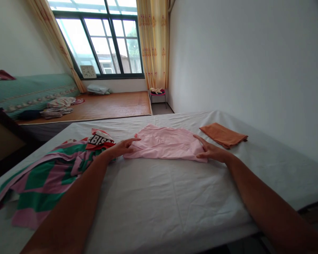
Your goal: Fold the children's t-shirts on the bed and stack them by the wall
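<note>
At the far left, against the wall, a green bedcover (29, 92) lies on a low platform, with a small heap of clothes (57, 107) on the brown mat (113, 105) in front of it. A clock (88, 71) leans on the sill of the window (100, 38), and yellow curtains (153, 42) hang on either side. A pink stool (158, 93) stands in the corner past the mat.

On the near bed (161, 197), covered in a white sheet, a green and pink checked garment (42, 176) sprawls at the left edge. A red top (100, 139) with white lettering lies just behind it, touching it.

The left hand (122, 147) rests flat, fingers stretched out and close together, on the left edge of the pink garment (165, 143). That garment lies partly folded in the middle of the bed, between the two hands, beside the red top.

The right hand (212, 151) lies on the right edge of the pink garment, fingers extended and pressing the cloth down; it pinches nothing that can be seen.

Further right, near the pink garment but apart from it, a folded orange cloth (224, 134) sits on the sheet close to the white wall (254, 63).
</note>
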`<action>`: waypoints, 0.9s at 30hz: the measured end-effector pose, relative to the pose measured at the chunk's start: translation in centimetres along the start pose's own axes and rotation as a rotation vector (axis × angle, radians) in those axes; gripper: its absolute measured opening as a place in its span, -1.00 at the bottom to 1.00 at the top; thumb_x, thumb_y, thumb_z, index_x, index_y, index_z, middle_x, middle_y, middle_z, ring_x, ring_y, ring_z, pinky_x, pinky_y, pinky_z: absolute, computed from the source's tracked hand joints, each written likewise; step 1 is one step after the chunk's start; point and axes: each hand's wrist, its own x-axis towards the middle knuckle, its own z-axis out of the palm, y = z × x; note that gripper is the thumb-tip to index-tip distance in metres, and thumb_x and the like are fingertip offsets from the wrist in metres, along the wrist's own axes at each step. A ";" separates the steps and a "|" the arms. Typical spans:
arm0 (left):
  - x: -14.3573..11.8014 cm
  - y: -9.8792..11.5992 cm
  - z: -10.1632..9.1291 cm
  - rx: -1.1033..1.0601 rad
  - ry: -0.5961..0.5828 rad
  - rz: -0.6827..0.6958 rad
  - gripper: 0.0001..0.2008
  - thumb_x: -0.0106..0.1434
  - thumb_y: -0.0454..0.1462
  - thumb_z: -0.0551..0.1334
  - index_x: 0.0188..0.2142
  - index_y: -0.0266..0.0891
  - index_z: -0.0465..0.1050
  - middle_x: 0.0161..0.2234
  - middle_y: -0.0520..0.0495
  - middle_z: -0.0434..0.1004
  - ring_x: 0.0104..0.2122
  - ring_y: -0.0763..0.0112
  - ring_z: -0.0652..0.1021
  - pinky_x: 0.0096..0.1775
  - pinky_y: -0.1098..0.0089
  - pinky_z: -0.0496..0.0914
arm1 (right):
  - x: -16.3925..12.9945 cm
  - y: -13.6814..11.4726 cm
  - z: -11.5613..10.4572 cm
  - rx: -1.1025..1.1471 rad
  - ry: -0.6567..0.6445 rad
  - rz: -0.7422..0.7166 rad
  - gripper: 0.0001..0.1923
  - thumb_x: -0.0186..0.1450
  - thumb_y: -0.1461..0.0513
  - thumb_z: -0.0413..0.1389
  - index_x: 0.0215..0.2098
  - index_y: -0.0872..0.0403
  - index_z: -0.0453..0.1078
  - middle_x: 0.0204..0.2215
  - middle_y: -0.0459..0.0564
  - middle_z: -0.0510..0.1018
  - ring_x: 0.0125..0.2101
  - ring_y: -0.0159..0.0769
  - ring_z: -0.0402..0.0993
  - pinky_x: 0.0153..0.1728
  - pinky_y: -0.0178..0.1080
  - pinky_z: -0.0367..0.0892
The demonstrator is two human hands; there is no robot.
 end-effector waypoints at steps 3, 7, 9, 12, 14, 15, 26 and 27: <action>0.4 0.3 0.5 -0.054 0.070 -0.033 -0.43 0.00 0.01 0.31 -0.03 -0.22 0.52 -0.34 0.00 0.49 -0.42 0.46 0.41 -0.42 0.52 0.30 | -0.5 0.0 -0.6 0.003 -0.237 0.002 -0.31 0.06 -0.04 0.27 0.11 0.04 0.39 -0.43 -0.09 0.49 -0.34 -0.24 0.42 -0.27 -0.28 0.31; 0.0 0.5 0.3 -0.083 -0.004 -0.121 -0.47 -0.08 0.06 0.35 -0.17 -0.19 0.60 -0.31 -0.02 0.54 -0.35 0.37 0.46 -0.36 0.48 0.34 | -1.4 0.0 -1.2 0.108 -0.475 0.074 -0.47 0.11 -0.05 0.25 -0.07 0.10 0.51 -0.50 -0.11 0.47 -0.50 -0.40 0.35 -0.46 -0.37 0.25; -0.3 0.3 0.1 -0.077 -0.033 -0.140 -0.44 -0.11 0.06 0.37 -0.15 -0.17 0.59 -0.29 -0.04 0.56 -0.29 0.31 0.48 -0.31 0.45 0.36 | -1.7 0.1 -1.3 0.133 -0.478 0.120 -0.50 0.13 -0.06 0.22 -0.10 0.10 0.51 -0.48 -0.08 0.51 -0.51 -0.40 0.38 -0.47 -0.37 0.28; 0.0 -0.6 -0.2 -0.050 0.034 -0.138 -0.35 -0.12 0.07 0.37 -0.05 -0.16 0.54 -0.25 -0.05 0.56 -0.27 0.29 0.50 -0.27 0.41 0.38 | -1.7 0.8 -1.4 0.142 -0.419 0.232 -0.50 0.21 -0.11 0.12 -0.20 0.13 0.49 -0.55 -0.05 0.50 -0.59 -0.39 0.38 -0.55 -0.35 0.29; 0.6 -1.6 -0.1 0.005 0.138 -0.125 -0.31 -0.11 0.10 0.35 -0.01 -0.19 0.51 -0.24 -0.07 0.56 -0.29 0.29 0.52 -0.26 0.40 0.38 | -1.1 1.8 -1.4 0.132 -0.213 0.241 -0.53 0.23 -0.12 0.08 -0.30 0.14 0.45 -0.60 -0.06 0.47 -0.63 -0.41 0.35 -0.59 -0.36 0.27; 1.1 -2.1 0.1 0.047 0.191 -0.118 -0.30 -0.09 0.11 0.32 0.00 -0.20 0.50 -0.23 -0.09 0.56 -0.29 0.27 0.52 -0.26 0.39 0.39 | -0.6 2.3 -1.4 0.124 -0.067 0.229 -0.55 0.24 -0.10 0.07 -0.32 0.13 0.42 -0.58 -0.05 0.47 -0.62 -0.41 0.36 -0.59 -0.36 0.27; 2.9 -2.2 2.3 0.486 0.223 -0.121 -0.52 0.11 -0.22 0.21 0.06 -0.18 0.47 -0.14 -0.14 0.55 -0.32 0.32 0.54 -0.19 0.41 0.37 | 3.2 4.7 1.4 -0.287 0.435 0.036 -0.49 0.20 0.13 0.15 0.10 0.10 0.29 -0.02 0.19 0.48 -0.15 -0.11 0.48 -0.11 -0.07 0.38; 2.7 -1.9 2.1 0.470 0.183 -0.137 -0.53 0.11 -0.23 0.20 0.04 -0.19 0.49 -0.17 -0.12 0.56 -0.36 0.35 0.54 -0.24 0.44 0.37 | 3.3 4.6 1.6 -0.326 0.426 0.025 -0.49 0.20 0.15 0.15 0.10 0.11 0.30 -0.02 0.18 0.49 -0.13 -0.10 0.47 -0.09 -0.07 0.37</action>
